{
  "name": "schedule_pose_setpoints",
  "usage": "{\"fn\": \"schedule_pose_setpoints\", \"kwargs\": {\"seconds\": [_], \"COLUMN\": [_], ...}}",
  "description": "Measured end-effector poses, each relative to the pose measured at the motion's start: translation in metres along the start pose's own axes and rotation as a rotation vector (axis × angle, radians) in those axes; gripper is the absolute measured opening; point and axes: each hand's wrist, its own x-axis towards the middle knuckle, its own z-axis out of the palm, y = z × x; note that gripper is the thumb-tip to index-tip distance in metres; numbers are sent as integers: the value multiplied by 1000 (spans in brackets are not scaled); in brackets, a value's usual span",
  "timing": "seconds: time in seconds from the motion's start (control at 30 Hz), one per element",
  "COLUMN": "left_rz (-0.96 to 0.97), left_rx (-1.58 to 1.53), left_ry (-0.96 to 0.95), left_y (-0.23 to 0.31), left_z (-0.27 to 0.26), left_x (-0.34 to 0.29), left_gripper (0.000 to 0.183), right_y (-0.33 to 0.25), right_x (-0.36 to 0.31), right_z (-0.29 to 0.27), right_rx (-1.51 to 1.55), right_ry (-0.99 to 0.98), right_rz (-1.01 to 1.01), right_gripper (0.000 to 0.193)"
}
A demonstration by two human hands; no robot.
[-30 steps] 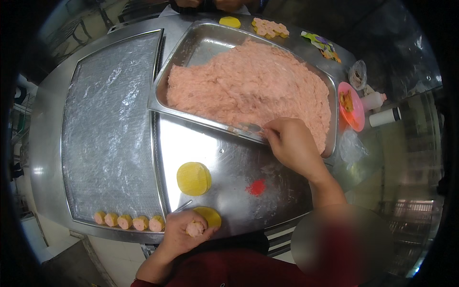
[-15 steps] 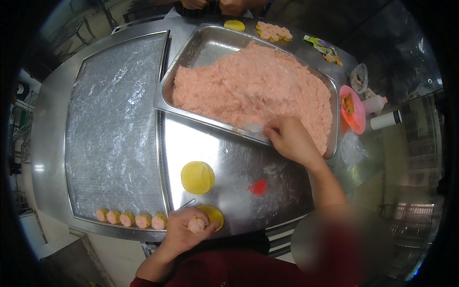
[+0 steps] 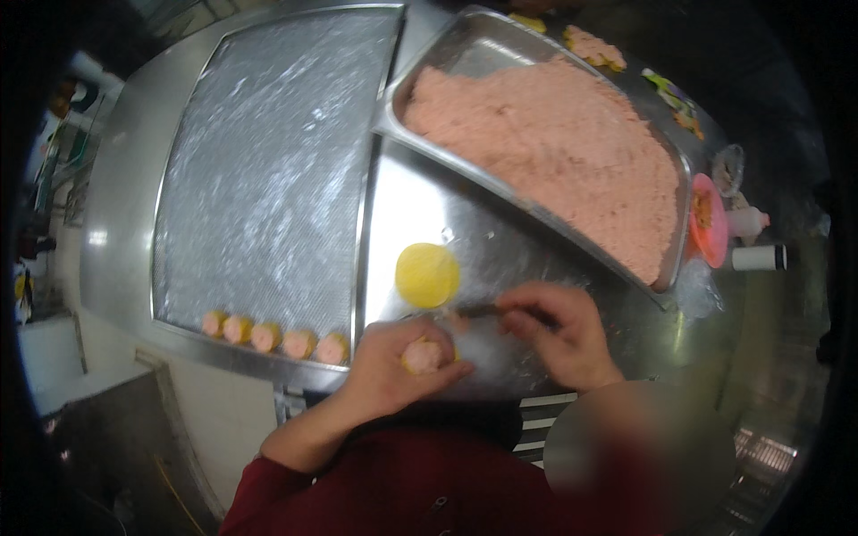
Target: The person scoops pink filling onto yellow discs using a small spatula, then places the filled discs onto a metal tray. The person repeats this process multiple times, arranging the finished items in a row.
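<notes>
**Left grip wrapped round a dumpling; right grip pinching a thin tool**

The left grip (image 3: 393, 368) is curled nearly closed, thumb and fingers ringing one dumpling (image 3: 424, 355). The dumpling's pink top shows inside the curl and faces up. The right grip (image 3: 561, 332) is to the right of the left one, well apart from it. Its thumb and fingers are pinched together on the dark end of a thin tool (image 3: 487, 310), which points leftward toward the left grip. The far end of the tool is blurred; a pink smear shows near it. Cannot tell whether the tool end touches the left grip.

Just beyond the left grip, a stack of yellow wrappers (image 3: 427, 275) lies on the metal surface (image 3: 116, 214). To the left of the left grip, five finished dumplings (image 3: 265, 337) stand in a row along the near edge of a mesh tray (image 3: 259, 179).

Beyond both grips, a deep metal pan (image 3: 487, 40) holds a large mound of pink filling (image 3: 545, 134). Beyond and to the right of the right grip: a pink bowl (image 3: 712, 237), a white bottle (image 3: 747, 221), a white cylinder (image 3: 758, 259) and a clear plastic bag (image 3: 697, 290).
</notes>
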Motion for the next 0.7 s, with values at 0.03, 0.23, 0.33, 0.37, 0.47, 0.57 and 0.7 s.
{"fn": "schedule_pose_setpoints", "kwargs": {"seconds": [0.03, 0.23, 0.33, 0.37, 0.47, 0.57, 0.7], "left_rz": [0, 61, 66, 26, 164, 273, 385], "left_rx": [4, -28, 34, 54, 71, 122, 141], "left_ry": [-18, -12, -22, -29, 40, 19, -11], "left_y": [2, 13, 11, 10, 5, 1, -1], "left_z": [-2, -7, -9, -9, -4, -3, 1], "left_x": [-2, -14, -19, -21, -22, -21, -22], "left_gripper": [21, 24, 25, 25, 24, 35, 35], "right_y": [4, 35, 45, 47, 46, 39, 33], "right_x": [-3, -19, -28, -31, -39, -48, -43], "right_z": [13, 45, 41, 37, 27, 19, 19], "right_rx": [-53, -264, -390, -414, -372, -255, -254], "right_ry": [-7, 36, 81, 87, 182, 179, 120], "right_rz": [-135, -505, -572, -562, -526, -414, -378], "right_gripper": [15, 42, 44, 43, 36, 26, 10]}}
